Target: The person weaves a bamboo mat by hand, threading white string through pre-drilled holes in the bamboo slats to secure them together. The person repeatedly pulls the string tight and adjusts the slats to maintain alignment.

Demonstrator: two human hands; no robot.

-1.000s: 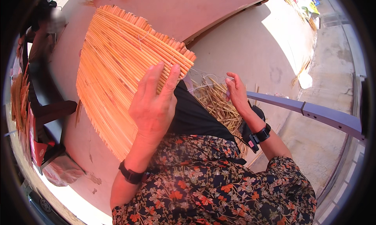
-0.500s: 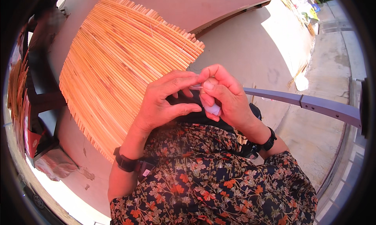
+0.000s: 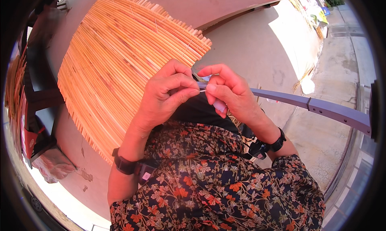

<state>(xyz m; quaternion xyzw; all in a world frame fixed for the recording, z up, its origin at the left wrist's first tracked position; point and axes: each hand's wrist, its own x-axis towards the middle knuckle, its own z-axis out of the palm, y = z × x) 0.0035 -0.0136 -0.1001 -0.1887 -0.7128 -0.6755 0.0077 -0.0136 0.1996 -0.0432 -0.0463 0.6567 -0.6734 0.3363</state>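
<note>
Both hands lower and closer than before, left hand (image 3: 163,96) and right hand (image 3: 229,95) grips pinched together on a thin strand (image 3: 200,91).

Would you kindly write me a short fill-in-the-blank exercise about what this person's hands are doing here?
1. The left hand and right hand meet in front of a woven reed ____.
2. The fingertips pinch a thin white ____ between them.
3. Each wrist wears a ____ band.
4. A grey rail runs behind the ____ hand.

Missing words: mat; thread; black; right
</note>
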